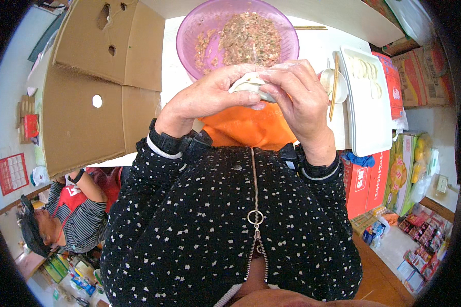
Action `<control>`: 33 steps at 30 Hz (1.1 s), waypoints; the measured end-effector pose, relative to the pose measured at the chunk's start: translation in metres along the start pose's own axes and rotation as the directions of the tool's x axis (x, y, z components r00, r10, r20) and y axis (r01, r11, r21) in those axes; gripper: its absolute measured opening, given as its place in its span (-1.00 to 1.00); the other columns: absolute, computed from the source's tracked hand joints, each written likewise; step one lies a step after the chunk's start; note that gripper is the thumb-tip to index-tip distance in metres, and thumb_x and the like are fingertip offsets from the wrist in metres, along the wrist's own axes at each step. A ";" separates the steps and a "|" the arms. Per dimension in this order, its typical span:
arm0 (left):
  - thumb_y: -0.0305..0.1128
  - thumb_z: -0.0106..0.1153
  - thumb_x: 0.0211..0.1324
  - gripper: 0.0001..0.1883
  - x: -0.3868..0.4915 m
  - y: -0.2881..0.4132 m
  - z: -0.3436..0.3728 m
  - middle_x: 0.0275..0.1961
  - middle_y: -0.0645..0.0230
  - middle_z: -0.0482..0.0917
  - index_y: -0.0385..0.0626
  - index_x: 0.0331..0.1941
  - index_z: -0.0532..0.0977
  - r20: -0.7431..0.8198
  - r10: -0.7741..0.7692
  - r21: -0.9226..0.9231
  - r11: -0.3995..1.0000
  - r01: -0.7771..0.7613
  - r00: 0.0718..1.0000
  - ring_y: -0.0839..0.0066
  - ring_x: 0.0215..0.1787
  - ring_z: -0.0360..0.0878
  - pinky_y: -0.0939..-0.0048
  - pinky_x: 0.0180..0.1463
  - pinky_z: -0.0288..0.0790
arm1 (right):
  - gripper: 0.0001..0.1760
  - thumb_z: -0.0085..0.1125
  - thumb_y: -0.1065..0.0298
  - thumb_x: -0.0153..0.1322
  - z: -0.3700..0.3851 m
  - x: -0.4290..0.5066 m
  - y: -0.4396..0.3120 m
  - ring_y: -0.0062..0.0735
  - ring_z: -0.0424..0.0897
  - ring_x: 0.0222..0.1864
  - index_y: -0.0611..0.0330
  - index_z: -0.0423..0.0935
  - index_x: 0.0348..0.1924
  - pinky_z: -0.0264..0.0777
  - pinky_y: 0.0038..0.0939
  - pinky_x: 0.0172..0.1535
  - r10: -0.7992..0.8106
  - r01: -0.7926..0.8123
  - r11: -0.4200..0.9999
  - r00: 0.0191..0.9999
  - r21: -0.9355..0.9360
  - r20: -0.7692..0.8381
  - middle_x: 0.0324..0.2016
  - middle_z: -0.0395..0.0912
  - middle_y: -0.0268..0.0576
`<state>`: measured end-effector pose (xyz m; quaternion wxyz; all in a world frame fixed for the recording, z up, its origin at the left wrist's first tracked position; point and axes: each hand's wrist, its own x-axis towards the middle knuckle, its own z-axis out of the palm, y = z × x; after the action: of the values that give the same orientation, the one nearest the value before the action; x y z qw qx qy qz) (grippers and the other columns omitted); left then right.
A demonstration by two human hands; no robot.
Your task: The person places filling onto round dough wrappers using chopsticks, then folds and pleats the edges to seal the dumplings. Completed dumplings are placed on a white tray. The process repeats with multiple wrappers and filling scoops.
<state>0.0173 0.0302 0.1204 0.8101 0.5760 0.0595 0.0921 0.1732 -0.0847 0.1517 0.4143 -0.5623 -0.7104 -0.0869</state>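
Between my two hands is a pale dough dumpling (249,85), partly folded over along its top edge. My left hand (215,88) cups it from the left, thumb along its near side. Fingers of my right hand (299,92) pinch its right end, and flour whitens the knuckles. Just beyond the hands stands a purple plastic basin (185,42) holding minced filling (251,38). What lies inside the dumpling is hidden. To the right, a white tray (370,126) carries several shaped dumplings (363,71) at its far end.
Chopsticks (334,86) rest across a small white bowl (342,88) beside the tray. Another pair of chopsticks (311,28) lies behind. An orange cloth (249,126) is under my hands. Cardboard (88,111) stands at left; beyond it sits a person in a striped top (86,224). Red boxes (367,184) stand right.
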 end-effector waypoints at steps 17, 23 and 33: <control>-0.36 0.25 0.17 -0.51 -0.001 0.004 0.007 -0.03 0.36 0.57 -0.25 0.15 0.36 0.002 0.037 -0.059 0.998 -0.037 0.999 0.57 -0.02 0.56 0.49 0.09 0.46 | -0.59 0.38 0.47 0.05 -0.005 0.003 -0.004 -0.20 0.55 -0.33 0.16 0.65 -0.20 0.46 -0.33 -0.24 -0.017 0.017 1.000 0.999 0.001 -0.032 -0.42 0.56 -0.21; -0.36 0.25 0.18 -0.53 -0.002 0.003 0.002 -0.10 0.36 0.58 -0.22 0.14 0.38 0.036 0.011 0.199 0.980 -0.018 0.999 0.60 -0.04 0.54 0.50 0.07 0.46 | -0.69 0.37 0.46 0.06 -0.004 0.012 -0.002 -0.26 0.53 -0.39 0.15 0.64 -0.30 0.44 -0.36 -0.36 -0.092 0.087 0.994 0.992 0.062 0.086 -0.47 0.53 -0.21; -0.40 0.28 0.14 -0.51 0.007 -0.012 0.005 -0.04 0.36 0.57 -0.23 0.15 0.38 0.008 0.031 -0.012 0.999 -0.031 0.999 0.59 -0.02 0.54 0.50 0.06 0.47 | -0.76 0.41 0.49 0.08 0.002 0.004 0.000 -0.25 0.53 -0.43 0.23 0.62 -0.39 0.39 -0.36 -0.39 -0.070 0.071 0.997 0.996 -0.020 0.051 -0.53 0.53 -0.18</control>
<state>0.0263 0.0230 0.1109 0.8121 0.5725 0.0467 0.1027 0.1724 -0.0808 0.1533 0.3868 -0.5434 -0.7389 -0.0951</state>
